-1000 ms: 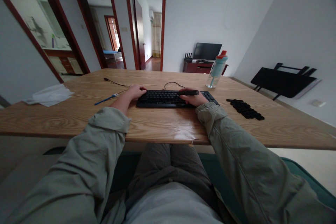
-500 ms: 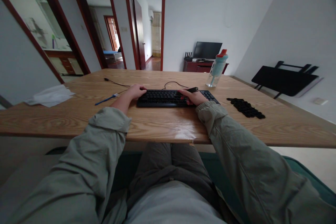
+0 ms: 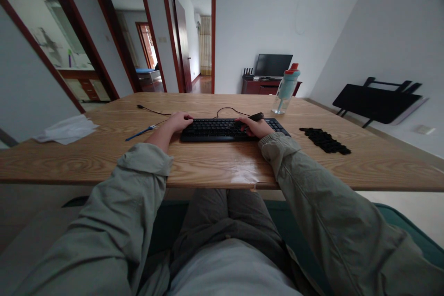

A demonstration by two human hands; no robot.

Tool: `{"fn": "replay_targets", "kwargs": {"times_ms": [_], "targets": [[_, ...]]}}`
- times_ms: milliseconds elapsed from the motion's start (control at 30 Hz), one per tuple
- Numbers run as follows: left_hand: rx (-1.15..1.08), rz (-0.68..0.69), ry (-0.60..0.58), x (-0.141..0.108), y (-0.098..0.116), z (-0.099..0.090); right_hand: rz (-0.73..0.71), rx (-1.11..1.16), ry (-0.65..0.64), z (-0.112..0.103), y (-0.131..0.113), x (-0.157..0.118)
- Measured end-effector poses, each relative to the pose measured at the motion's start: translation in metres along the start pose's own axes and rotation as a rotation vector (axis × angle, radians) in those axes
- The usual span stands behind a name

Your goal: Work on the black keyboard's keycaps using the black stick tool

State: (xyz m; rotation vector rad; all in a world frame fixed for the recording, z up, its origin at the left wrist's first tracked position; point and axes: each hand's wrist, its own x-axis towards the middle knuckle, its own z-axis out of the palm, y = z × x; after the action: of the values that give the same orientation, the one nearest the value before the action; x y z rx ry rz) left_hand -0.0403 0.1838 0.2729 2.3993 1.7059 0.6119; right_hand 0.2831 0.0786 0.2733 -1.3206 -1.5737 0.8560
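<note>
A black keyboard (image 3: 215, 130) lies flat near the front edge of the wooden table. My left hand (image 3: 179, 121) is at its left end, fingers holding the top left corner. Over its right part, my right hand (image 3: 255, 128) grips a slim black tool (image 3: 257, 116), its thick end jutting up past the knuckles. The tool's tip is at the keys, too small to make out. Beside my left wrist rests a thin blue tool (image 3: 140, 132) with a pale end. To the right of my right hand sits a cluster of small black pieces (image 3: 324, 140), apparently keycaps in rows.
A clear bottle with a red lid (image 3: 286, 89) stands behind the keyboard on the right. White tissue or cloth (image 3: 67, 129) lies at the table's left. A black cable (image 3: 154, 111) runs behind the keyboard. A folded black table (image 3: 378, 104) leans at the right wall.
The camera view has shifted very slightly. Both hands keep their places at the keyboard; the black tool's thick end has tilted a little.
</note>
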Motion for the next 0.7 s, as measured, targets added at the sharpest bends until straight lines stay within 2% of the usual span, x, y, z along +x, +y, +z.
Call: {"fn": "replay_targets", "kwargs": {"times_ms": [700], "targets": [[-0.019,-0.011,-0.014,-0.0045,0.0059,-0.0046,0.052,0.080,-0.002,0.0004,-0.0014,-0.0003]]}}
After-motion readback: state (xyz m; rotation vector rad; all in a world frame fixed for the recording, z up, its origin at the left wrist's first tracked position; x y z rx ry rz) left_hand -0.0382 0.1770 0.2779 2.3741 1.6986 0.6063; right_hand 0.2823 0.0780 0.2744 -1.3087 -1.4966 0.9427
